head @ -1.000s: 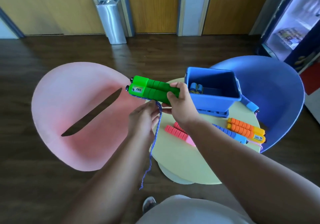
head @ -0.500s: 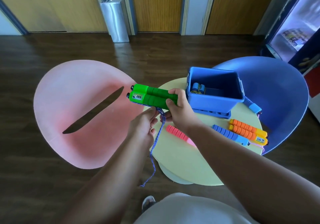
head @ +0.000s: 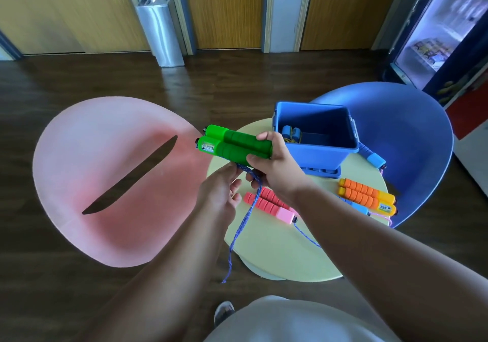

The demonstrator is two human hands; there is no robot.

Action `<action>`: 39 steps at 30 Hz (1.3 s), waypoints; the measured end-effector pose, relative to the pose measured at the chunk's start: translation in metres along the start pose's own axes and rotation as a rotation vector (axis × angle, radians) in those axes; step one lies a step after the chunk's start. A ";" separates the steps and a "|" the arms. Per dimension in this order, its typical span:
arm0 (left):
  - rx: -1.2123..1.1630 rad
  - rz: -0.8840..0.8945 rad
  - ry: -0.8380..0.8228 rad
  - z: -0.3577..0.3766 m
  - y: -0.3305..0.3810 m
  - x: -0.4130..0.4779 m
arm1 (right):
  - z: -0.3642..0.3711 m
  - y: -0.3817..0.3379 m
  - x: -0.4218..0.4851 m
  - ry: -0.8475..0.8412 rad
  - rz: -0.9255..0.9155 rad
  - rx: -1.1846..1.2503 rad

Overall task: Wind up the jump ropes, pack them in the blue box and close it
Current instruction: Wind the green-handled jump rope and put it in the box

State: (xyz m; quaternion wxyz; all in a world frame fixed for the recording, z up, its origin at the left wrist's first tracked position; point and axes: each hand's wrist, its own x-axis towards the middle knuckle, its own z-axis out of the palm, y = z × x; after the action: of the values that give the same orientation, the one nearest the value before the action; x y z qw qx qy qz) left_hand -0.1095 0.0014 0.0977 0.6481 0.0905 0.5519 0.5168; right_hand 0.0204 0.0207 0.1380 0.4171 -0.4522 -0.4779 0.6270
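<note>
Since a second ago my view has shifted slightly and the dangling blue rope (head: 244, 220) hangs shorter. Largest around me are the pink chair (head: 105, 178) on the left and the blue chair (head: 404, 141) behind the yellow table (head: 274, 246). On the table stands the open blue box (head: 314, 135), with orange handles (head: 367, 196) and pink handles (head: 266, 204) near it. My right hand (head: 274, 167) is clenched round the paired green handles (head: 232, 144); my left hand (head: 220, 193) pinches the rope beneath them.
</note>
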 end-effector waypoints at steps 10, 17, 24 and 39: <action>0.328 0.132 -0.134 0.017 -0.008 -0.019 | -0.030 -0.010 0.001 0.024 0.005 0.079; 0.999 0.257 -0.498 0.013 -0.023 -0.042 | -0.054 -0.024 0.004 0.078 -0.061 0.026; 1.165 0.435 -0.492 0.019 0.038 -0.064 | -0.070 -0.017 -0.018 -0.012 -0.135 -0.338; 1.685 0.735 -0.548 0.099 0.138 -0.064 | -0.052 -0.017 -0.058 0.017 -0.528 -0.453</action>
State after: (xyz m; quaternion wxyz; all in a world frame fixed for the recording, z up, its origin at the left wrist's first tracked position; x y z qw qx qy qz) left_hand -0.0991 0.0586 0.2691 0.2742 0.8120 0.5087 0.0820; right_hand 0.0863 -0.0201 0.1578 0.4579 -0.3994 -0.7020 0.3715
